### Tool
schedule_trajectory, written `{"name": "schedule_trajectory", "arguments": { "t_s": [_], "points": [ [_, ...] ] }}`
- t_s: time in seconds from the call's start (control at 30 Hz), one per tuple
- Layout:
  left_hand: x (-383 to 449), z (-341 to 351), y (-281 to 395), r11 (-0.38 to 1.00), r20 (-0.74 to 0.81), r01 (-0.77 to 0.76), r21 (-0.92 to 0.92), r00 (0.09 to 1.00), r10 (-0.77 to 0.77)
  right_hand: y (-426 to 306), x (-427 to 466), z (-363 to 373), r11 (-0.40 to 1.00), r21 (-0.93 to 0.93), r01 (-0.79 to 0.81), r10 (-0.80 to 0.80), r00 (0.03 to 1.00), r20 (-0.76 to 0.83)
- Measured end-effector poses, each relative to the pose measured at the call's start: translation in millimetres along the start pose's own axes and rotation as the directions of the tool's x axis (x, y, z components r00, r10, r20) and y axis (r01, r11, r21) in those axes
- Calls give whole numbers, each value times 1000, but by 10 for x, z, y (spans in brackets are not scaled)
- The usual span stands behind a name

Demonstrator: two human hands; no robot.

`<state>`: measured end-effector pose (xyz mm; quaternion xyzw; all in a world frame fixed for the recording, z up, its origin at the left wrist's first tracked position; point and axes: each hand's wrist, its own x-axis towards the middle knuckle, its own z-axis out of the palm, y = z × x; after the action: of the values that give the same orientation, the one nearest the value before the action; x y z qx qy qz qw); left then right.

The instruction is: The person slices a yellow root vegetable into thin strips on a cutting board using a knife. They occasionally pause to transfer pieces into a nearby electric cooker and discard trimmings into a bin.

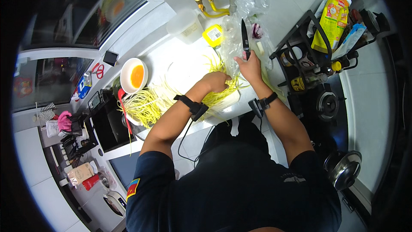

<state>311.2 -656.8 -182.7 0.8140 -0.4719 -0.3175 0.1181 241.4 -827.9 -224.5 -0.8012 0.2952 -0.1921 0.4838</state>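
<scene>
My left hand (216,82) is closed on a bunch of yellow-green garlic chives (219,95) on a white cutting board (232,99). In my right hand (252,67) is the handle of a black kitchen knife (245,35), its blade pointing away from me, beside the bunch. More pale chives (145,106) lie in a heap to the left, over a dish that is mostly hidden. Behind that heap stands a white bowl (124,71) with beaten egg (137,76) in it. Clear plastic bags (231,38) lie beyond my hands.
A red-handled utensil (121,95) rests by the bowl. Toward the wall are a translucent container (185,27), a yellow-lidded box (212,35) and a cut red onion (257,31). A black rack (302,32) of seasonings and a stove (322,116) are at right, the sink at left.
</scene>
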Motion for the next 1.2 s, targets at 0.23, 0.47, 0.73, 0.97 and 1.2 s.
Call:
{"name": "schedule_trajectory", "arguments": {
  "t_s": [0.23,0.47,0.73,0.97,1.2],
  "points": [
    [608,-781,-282,978,-787,-210,16,600,142,290,-86,109,994,40,-98,101,993,-66],
    [898,-332,-205,974,96,-52,223,995,31,393,-389,-164,987,96,-131,148,970,-192],
    [1394,-352,-395,972,-447,-124,201,871,204,471,-415,-228,985,84,-153,166,970,-177],
    [1869,-409,-225,787,-37,40,615,999,-21,530,-413,-188,974,154,-168,193,968,-163],
    [2013,-292,-272,754,-70,135,642,991,-117,520,-380,-212,974,141,-175,196,969,-150]
  ]
}}
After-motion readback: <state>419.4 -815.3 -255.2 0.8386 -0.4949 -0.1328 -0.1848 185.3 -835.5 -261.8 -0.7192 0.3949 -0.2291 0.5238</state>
